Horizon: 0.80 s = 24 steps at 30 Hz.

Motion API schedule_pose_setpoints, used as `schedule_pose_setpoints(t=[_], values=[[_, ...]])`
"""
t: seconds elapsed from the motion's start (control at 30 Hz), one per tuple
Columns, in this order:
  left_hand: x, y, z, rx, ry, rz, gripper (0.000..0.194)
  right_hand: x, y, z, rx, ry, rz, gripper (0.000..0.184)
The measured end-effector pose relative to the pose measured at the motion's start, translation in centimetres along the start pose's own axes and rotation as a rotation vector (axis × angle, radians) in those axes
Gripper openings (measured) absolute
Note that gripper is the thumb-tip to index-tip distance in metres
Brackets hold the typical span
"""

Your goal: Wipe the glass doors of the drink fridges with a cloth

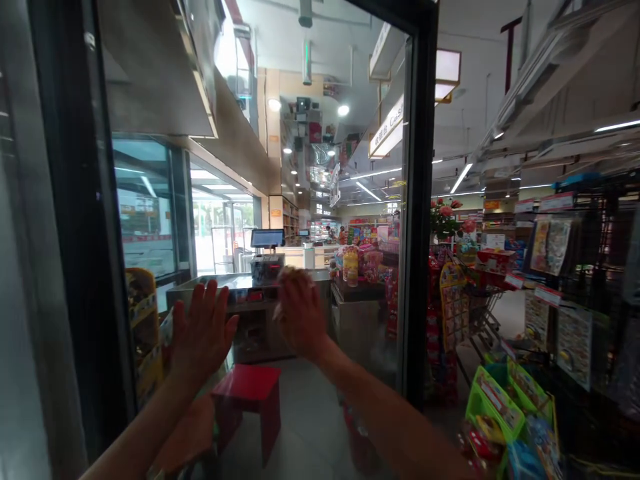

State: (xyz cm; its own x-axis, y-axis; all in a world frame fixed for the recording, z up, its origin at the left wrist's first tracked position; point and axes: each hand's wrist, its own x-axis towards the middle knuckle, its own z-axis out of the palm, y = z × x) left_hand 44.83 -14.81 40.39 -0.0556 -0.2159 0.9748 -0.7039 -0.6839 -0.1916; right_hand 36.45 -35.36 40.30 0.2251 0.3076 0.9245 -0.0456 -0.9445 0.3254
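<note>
A tall glass pane (pixel 377 353) in a black frame (pixel 421 200) stands in front of me. My left hand (pixel 203 327) is open, fingers spread and palm toward the glass, seemingly resting on it. To its right, my right hand (pixel 303 317) is pressed toward the pane with its fingers over a crumpled, light-coloured cloth (pixel 278 312). Only the cloth's edges show past the fingers, and the hand is slightly blurred. A hazy smear marks the lower right of the pane.
Through the glass are a red stool (pixel 253 385), a checkout counter (pixel 200 287) and a monitor (pixel 268 238). Right of the frame hang packaged goods (pixel 550 247) on a rack, above green baskets (pixel 495 400). A shopping cart (pixel 483 313) stands behind them.
</note>
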Motion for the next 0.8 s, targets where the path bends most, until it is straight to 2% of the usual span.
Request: schedule_pose_setpoints(t=[0.03,0.07,0.1,0.17,0.27,0.33,0.37,0.43,0.53,0.6,0.63,0.67,0.7,0.73,0.8], values=[[0.0,0.0,0.1,0.004,0.001,0.002,0.066,-0.2,-1.4,0.2,0.017,-0.034,-0.096,0.059],[0.1,0.1,0.1,0.013,0.002,0.006,0.066,-0.7,-1.7,0.0,0.015,-0.046,-0.142,0.057],[0.3,0.2,0.1,0.023,0.004,0.012,0.067,-1.2,-1.1,-0.4,-0.005,-0.037,-0.130,0.057],[0.4,0.4,0.1,0.032,0.014,0.020,0.067,-2.0,2.7,-2.0,-0.080,0.033,0.063,0.057],[0.4,0.5,-0.1,0.014,0.011,0.014,0.067,-1.4,9.4,-4.7,-0.165,0.231,0.480,0.059],[0.3,0.6,-0.3,0.000,0.010,0.010,0.068,0.5,10.8,-5.4,-0.177,0.367,0.652,0.059],[0.3,0.6,-0.4,-0.003,0.014,0.011,0.068,1.6,10.2,-5.3,-0.170,0.397,0.663,0.059],[0.3,0.6,-0.5,-0.001,0.021,0.018,0.069,3.6,6.6,-4.6,-0.130,0.330,0.519,0.060],[0.3,0.6,-0.7,0.009,0.019,0.031,0.069,4.7,0.2,-3.4,-0.022,0.020,0.047,0.059],[0.3,0.5,-0.8,0.010,0.001,0.028,0.069,3.7,-0.8,-3.8,0.005,-0.143,-0.219,0.058],[0.3,0.4,-0.9,0.010,-0.008,0.027,0.069,2.9,0.1,-4.6,-0.016,-0.175,-0.252,0.058],[0.3,0.3,-1.0,0.009,-0.016,0.026,0.069,2.0,2.1,-5.8,-0.059,-0.170,-0.204,0.058],[0.3,0.3,-1.1,0.004,-0.027,0.022,0.069,1.2,4.7,-7.2,-0.121,-0.139,-0.083,0.059],[0.3,0.3,-1.2,-0.004,-0.035,0.019,0.068,0.4,7.7,-8.6,-0.190,-0.066,0.113,0.061],[0.2,0.3,-1.4,-0.025,-0.047,0.018,0.067,-0.6,13.1,-11.2,-0.296,0.065,0.407,0.060]])
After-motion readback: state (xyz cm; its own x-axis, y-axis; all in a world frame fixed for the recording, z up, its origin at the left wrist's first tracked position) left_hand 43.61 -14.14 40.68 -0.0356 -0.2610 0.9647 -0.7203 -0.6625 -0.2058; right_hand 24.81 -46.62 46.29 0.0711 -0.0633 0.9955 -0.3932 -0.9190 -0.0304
